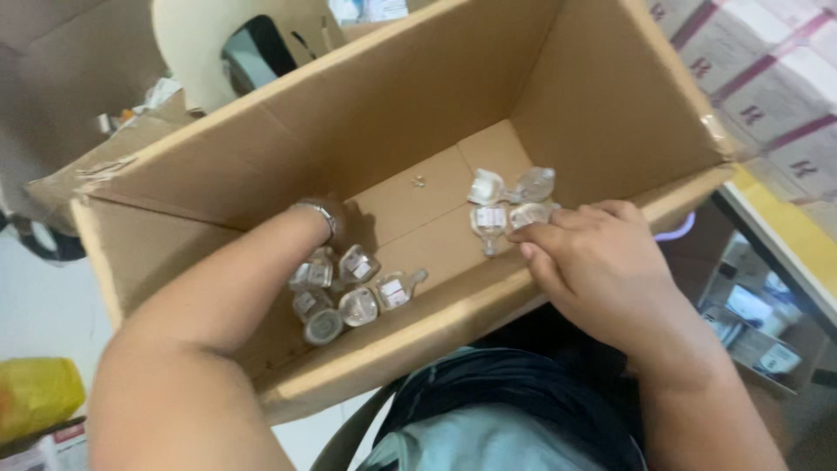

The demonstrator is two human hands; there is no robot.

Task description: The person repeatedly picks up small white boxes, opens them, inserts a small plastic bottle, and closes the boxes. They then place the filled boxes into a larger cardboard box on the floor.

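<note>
An open cardboard box [418,340] holds two clusters of small clear glass bottles with white labels. My left arm reaches into the box from the lower left, with a metal bracelet on the wrist. My left hand [336,220] bends down behind the wrist, just above the left cluster of bottles [349,292], and its fingers are hidden. My right hand [593,257] comes over the near wall of the box. Its fingertips are pinched on a small clear bottle [528,215] at the edge of the right cluster [501,199].
A tiny metal bit [418,181] lies on the box floor between the clusters. A yellow bag [35,392] sits at the lower left. Stacked white cartons with red stripes [767,87] fill the upper right, with a shelf of small boxes [750,314] below them.
</note>
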